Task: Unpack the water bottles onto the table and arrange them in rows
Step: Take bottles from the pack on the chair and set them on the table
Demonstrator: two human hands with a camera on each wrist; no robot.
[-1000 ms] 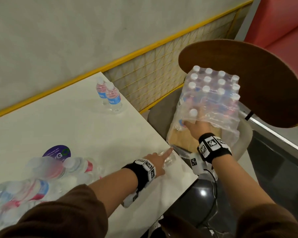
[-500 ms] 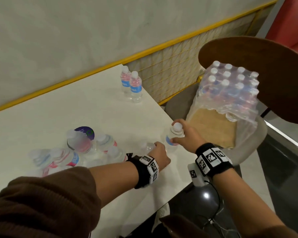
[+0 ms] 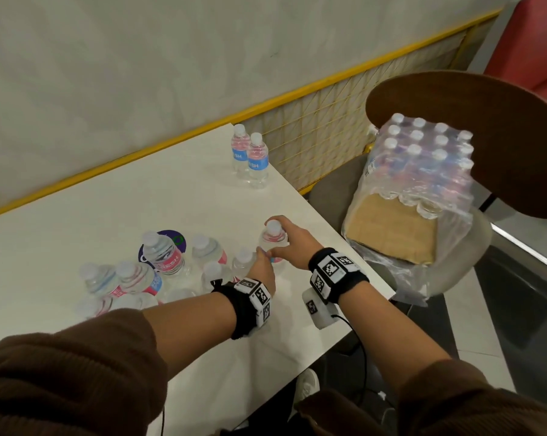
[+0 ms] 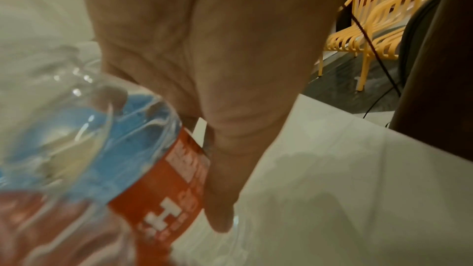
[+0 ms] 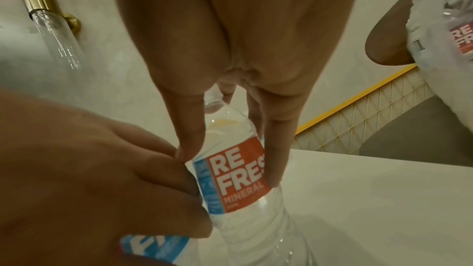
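Clear plastic is the hazard: the bottle (image 3: pixel 273 239) stands upright near the right edge of the tabletop (image 3: pixel 114 196), right beside a loose cluster (image 3: pixel 158 265) of bottles, and it looks light and top-heavy enough to topple. Right hand (image 3: pixel 294 242) comes over from the pack side, thumb and fingers curled round the shoulder and label, clamped on that bottle; the right wrist view shows a fingertip (image 5: pixel 190 149) on one side of the label and another on the far side. Left hand (image 3: pixel 261 272) is curled round a second bottle (image 4: pixel 84 149), blue-and-red label, held low against the tabletop, its knuckles pressed against the first one. So two hands, two bottles, touching! Risks, as I judge them: letting go before the base sits flat could tip the bottle into the cluster and set off a domino fall; a nudge from either wrist could roll one off the near edge. Several in the cluster look blurred, and I cannot tell which of them lie on their sides. Two bottles (image 3: pixel 250 158) stand neatly at the far corner, well apart. On the chair (image 3: pixel 486 136), the pack (image 3: pixel 423 162) leans with its wrap torn open, and it could slump.
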